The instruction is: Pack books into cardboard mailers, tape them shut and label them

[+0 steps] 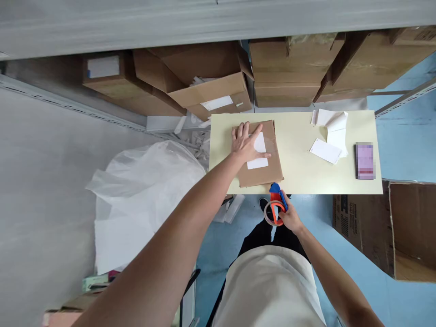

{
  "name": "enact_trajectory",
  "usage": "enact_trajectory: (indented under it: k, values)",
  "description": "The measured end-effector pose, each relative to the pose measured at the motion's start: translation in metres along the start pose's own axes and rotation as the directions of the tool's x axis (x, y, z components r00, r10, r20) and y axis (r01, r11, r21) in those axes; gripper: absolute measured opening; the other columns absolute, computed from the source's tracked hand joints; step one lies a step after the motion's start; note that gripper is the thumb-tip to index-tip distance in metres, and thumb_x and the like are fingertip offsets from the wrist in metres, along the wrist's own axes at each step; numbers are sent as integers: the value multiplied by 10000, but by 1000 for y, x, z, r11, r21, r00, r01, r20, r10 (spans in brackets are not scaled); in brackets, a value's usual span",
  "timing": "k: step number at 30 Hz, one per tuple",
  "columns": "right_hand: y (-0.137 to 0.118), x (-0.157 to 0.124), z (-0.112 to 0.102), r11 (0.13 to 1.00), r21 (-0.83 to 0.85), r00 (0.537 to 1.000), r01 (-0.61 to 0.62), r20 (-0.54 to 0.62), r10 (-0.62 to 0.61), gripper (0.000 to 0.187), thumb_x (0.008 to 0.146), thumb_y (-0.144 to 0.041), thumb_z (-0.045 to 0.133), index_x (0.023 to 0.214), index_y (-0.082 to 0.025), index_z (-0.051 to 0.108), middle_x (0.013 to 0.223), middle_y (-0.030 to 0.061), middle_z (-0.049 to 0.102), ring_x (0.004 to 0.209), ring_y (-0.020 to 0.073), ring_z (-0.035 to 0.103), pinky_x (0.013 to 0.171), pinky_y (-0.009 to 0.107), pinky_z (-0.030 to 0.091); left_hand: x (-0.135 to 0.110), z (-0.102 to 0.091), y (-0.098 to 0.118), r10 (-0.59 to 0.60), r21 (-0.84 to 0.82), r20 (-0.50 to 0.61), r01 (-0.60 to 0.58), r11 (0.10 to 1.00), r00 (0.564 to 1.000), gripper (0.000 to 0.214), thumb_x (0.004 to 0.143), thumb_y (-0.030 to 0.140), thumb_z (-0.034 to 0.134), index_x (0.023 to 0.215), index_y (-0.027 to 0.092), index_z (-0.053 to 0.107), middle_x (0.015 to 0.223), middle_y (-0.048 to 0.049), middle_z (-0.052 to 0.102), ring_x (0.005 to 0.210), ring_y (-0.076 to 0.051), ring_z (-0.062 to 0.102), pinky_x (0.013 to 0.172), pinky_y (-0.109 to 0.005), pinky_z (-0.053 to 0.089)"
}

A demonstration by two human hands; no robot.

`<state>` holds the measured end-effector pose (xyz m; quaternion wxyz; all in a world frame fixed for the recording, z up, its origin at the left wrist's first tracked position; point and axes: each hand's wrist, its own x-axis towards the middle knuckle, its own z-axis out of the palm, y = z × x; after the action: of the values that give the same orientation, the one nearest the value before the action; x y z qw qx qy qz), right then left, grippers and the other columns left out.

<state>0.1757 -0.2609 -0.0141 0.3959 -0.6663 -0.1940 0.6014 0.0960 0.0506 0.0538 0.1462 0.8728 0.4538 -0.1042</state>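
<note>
A flat brown cardboard box (254, 175) lies on the left part of a pale yellow table (296, 150). My left hand (245, 141) rests on top of it with spread fingers, partly over a white label (258, 163). Just off the table's front edge, my right hand (290, 215) grips an orange and blue tape dispenser (275, 202) with a roll of tape on it. The dispenser's blue head is close to the box's near edge; whether it touches the box I cannot tell.
White papers (327, 151) and a blurred purple item (365, 161) lie to the right on the table. Cardboard boxes (286, 68) fill the shelf behind. An open carton (366, 227) stands at the right, and a large white plastic bag (143, 190) at the left.
</note>
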Motion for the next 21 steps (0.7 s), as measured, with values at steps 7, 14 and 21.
enact_trajectory:
  k: [7, 14, 21]
  values:
    - [-85, 84, -42, 997, 42, 987, 64, -153, -57, 959, 556, -114, 540, 1484, -220, 322, 1230, 67, 638, 994, 211, 610, 763, 313, 529, -49, 0, -17, -384, -98, -4, 382, 919, 923, 1136, 681, 789, 579, 1559, 210, 153, 1436, -253, 398, 1293, -474, 376, 1025, -583, 301]
    - [-172, 150, -96, 981, -187, 998, -51, 36, 59, 609, 621, -214, 677, 1216, -260, 553, 899, 5, 681, 685, 142, 580, 567, 242, 460, -49, 8, 2, -154, -40, -114, 151, 988, 981, 1038, 719, 737, 596, 1536, 192, 258, 1597, -217, 172, 1455, -452, 127, 1122, -600, 159]
    - [-159, 138, -85, 953, -302, 993, 15, 119, 22, 950, 589, -14, 547, 1491, -203, 320, 977, 36, 687, 729, 147, 590, 622, 260, 471, -8, 14, 34, 5, -40, -94, -9, 999, 996, 1016, 715, 749, 599, 1541, 287, 232, 1646, -119, 58, 1492, -409, 16, 1146, -619, 30]
